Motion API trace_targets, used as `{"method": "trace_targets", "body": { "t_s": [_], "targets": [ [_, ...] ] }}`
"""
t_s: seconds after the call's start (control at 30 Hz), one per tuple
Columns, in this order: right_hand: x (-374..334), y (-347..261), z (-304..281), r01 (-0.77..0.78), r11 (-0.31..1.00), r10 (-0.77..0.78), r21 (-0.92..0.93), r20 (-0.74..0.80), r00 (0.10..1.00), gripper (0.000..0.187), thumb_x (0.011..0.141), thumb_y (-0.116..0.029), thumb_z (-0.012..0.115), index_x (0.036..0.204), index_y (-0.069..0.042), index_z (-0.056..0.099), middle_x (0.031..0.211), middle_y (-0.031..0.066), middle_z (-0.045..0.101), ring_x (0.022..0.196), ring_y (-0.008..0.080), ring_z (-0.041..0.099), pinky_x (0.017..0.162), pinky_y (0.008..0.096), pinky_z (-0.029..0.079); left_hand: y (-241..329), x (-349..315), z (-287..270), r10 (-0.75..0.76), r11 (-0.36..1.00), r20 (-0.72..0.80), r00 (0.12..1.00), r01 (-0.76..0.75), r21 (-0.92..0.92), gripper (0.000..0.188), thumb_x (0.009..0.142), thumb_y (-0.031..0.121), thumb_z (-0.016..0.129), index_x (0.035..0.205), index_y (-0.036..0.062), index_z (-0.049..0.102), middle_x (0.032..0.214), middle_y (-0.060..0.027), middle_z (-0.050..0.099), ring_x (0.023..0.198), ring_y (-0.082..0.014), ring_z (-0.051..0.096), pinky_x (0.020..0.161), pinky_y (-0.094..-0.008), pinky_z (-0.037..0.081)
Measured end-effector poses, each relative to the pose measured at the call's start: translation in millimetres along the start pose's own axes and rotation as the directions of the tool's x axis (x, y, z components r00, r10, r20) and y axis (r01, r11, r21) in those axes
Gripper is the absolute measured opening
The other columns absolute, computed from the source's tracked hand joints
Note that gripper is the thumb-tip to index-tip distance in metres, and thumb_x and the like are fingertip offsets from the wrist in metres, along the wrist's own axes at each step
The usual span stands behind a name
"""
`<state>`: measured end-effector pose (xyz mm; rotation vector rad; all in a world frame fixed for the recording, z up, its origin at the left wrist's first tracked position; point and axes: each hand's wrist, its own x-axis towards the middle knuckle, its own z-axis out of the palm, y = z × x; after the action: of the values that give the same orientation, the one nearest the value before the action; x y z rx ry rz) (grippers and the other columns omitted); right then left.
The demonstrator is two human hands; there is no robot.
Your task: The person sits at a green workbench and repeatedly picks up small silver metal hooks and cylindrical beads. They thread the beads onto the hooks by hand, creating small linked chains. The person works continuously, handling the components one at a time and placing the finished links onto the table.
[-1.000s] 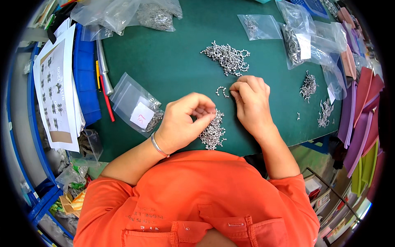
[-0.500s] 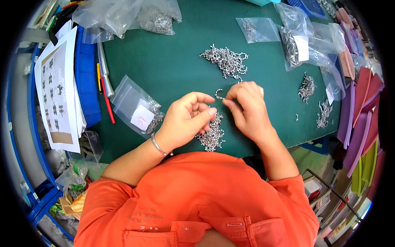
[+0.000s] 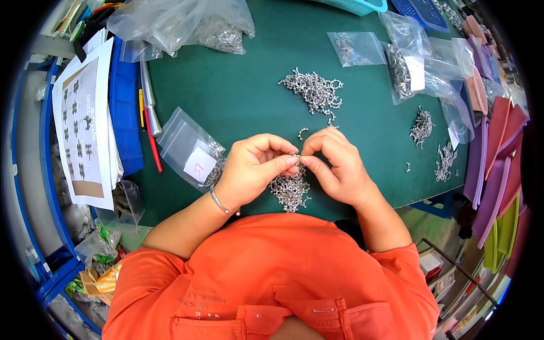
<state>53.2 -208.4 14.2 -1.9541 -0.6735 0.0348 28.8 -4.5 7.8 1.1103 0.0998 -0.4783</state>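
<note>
Small metal fitting [image 3: 296, 159] pinched between fingertips of both hands, directly above the near heap of fittings [image 3: 290, 190] at the front edge of the green worktop [image 3: 249, 85]. Left hand [image 3: 255, 170] closed narrow, thumb and forefinger pressed on the piece; right hand [image 3: 334, 167] likewise closed narrow on the same piece from the opposite side, fingertips of both hands touching. Piece too small to give its long axis with certainty; held roughly level between the two hands, equally near to each. Loose single fitting [image 3: 302, 133] lying just beyond the knuckles; larger far heap of fittings [image 3: 313, 90] further out, nearer the right hand. Small clear zip bag [image 3: 190, 148] with pale label just left of the left hand, apparently almost empty, a few metal pieces showing at its near corner. Larger clear bags [image 3: 187, 25] at far left holding grey metal parts. Further clear bags [image 3: 408, 68] at far right holding metal rings and fittings. Two small piles [image 3: 433, 141] of fittings loose at right. Printed sheets [image 3: 85, 124] on blue tray at left.
</note>
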Motion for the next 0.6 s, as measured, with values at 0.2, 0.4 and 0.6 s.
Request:
{"method": "trace_targets", "body": {
  "t_s": [0.2,0.4,0.6],
  "targets": [
    [14,16,3,0.026,0.899,-0.045,-0.438,-0.033,0.998,0.010,0.081,-0.006,0.068,0.091,-0.008,0.067,0.091,0.0040,0.062,0.087,0.0252,0.057,0.076,0.0387,0.041,-1,-3,4,0.163,0.985,-0.024,0.986,-0.161,0.058,0.008,0.091,-0.004,0.064,0.099,-0.0046,0.065,0.094,-0.0106,0.068,0.084,-0.0165,0.069,0.077,-0.0282,0.059],
    [13,22,4,0.041,0.869,-0.064,-0.492,-0.029,0.998,0.010,0.079,-0.005,0.069,0.087,-0.007,0.066,0.087,0.0056,0.061,0.084,0.0249,0.059,0.075,0.0384,0.042,9,-4,3,0.058,0.994,0.023,0.998,-0.060,0.096,0.008,0.091,-0.005,0.063,0.098,-0.0046,0.066,0.094,-0.0106,0.067,0.082,-0.0161,0.068,0.075,-0.0275,0.058],
    [-1,10,2,-0.027,0.999,0.021,-0.045,-0.134,0.991,0.016,0.078,0.007,0.071,0.087,-0.001,0.061,0.084,0.0103,0.065,0.078,0.0267,0.065,0.067,0.0341,0.052,8,-7,-4,-0.074,0.783,0.122,0.990,-0.018,0.622,0.010,0.089,0.001,0.068,0.097,-0.0034,0.066,0.086,-0.0019,0.063,0.072,-0.0084,0.061,0.067,-0.0219,0.052]
  ]
}}
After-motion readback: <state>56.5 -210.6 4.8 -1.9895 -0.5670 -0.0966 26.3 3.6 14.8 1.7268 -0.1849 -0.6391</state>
